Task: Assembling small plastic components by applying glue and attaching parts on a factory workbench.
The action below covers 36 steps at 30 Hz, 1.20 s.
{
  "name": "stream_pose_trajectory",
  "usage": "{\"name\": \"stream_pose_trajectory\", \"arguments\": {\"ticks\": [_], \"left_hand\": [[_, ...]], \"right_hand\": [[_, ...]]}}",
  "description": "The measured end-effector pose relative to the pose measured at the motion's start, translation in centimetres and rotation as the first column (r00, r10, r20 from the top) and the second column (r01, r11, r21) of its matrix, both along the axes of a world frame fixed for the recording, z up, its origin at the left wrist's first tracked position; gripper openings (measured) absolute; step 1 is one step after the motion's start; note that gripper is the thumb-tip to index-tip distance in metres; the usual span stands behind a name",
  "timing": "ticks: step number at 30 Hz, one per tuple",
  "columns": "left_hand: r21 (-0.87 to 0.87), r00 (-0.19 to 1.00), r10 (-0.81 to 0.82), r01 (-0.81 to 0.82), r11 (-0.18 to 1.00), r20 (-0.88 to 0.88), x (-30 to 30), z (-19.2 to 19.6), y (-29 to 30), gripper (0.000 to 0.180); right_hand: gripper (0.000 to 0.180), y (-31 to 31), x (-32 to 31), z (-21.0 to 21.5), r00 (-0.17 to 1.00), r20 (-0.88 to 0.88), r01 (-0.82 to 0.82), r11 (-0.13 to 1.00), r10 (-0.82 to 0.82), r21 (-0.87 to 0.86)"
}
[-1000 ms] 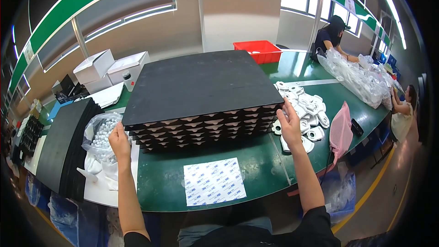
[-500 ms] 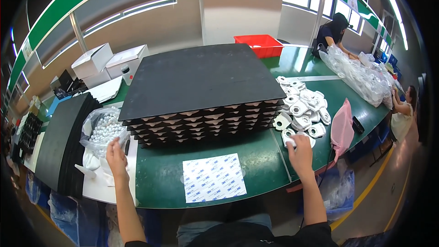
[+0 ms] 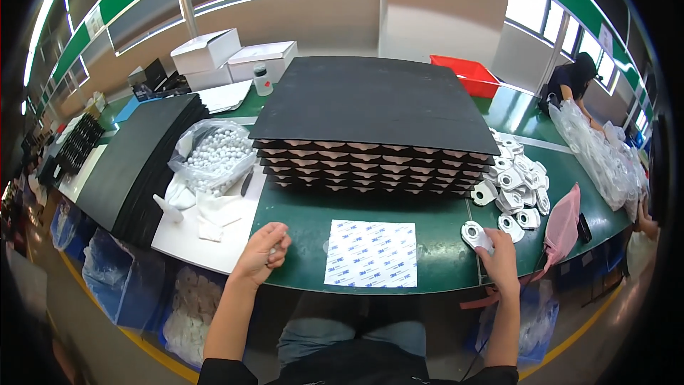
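My right hand (image 3: 500, 258) grips a white plastic part (image 3: 473, 232) with a dark-centred round hole, just above the green table near its front edge. Beyond it lies a loose heap of similar white parts (image 3: 524, 184). My left hand (image 3: 265, 251) is closed, with a small pale piece between its fingers that looks like one of the white balls (image 3: 222, 151) in the clear plastic bag (image 3: 187, 144). Between my hands, a white sheet with blue print (image 3: 371, 254) lies flat on the table.
A tall stack of black trays (image 3: 377, 103) stands mid-table. To the left are black sheets (image 3: 135, 160), white cloths (image 3: 217, 212) and boxes (image 3: 206, 50). Right are a pink pouch (image 3: 563, 224), a red bin (image 3: 467, 75) and a person (image 3: 573, 85) handling clear plastic bags (image 3: 588, 146).
My left hand has moved from beside the bag of balls toward the printed sheet, its fingers now closed. My right hand has drawn a white part away from the heap. The view has turned left.
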<state>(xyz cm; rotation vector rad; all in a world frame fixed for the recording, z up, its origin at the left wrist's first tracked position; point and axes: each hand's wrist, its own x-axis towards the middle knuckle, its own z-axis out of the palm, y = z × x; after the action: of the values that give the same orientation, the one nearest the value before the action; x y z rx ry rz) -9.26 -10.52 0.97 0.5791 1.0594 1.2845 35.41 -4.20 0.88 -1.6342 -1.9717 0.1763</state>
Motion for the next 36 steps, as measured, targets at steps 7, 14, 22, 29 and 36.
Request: {"name": "stream_pose_trajectory", "arguments": {"ticks": [7,14,22,29,36], "left_hand": [[0.056,0.980,-0.200,0.200,0.978,-0.021,3.0,1.1,2.1,0.029],[0.076,0.902,-0.401,0.416,0.906,-0.159,7.8,3.5,7.9,0.031],[0.153,0.902,-0.431,0.424,0.893,0.020,9.5,1.0,12.2,0.017],[0.182,0.912,-0.409,0.398,0.899,0.028,8.7,0.5,11.0,0.026],[0.231,0.914,-0.398,0.372,0.899,0.076,8.7,-0.2,11.1,0.027]], "right_hand": [[0.052,1.8,-0.8,3.7,0.957,0.275,-0.038,0.981,0.091,-0.192],[0.013,1.3,-5.0,5.8,0.959,0.010,-0.281,0.950,0.285,-0.136],[0.012,1.4,-13.9,-0.5,0.479,-0.868,-0.474,0.871,0.133,-0.129],[0.014,1.7,-15.8,-3.0,0.592,-0.795,-0.407,0.901,0.135,-0.150],[0.011,1.6,-16.1,-2.9,0.724,-0.651,-0.367,0.926,0.228,-0.084]]}}
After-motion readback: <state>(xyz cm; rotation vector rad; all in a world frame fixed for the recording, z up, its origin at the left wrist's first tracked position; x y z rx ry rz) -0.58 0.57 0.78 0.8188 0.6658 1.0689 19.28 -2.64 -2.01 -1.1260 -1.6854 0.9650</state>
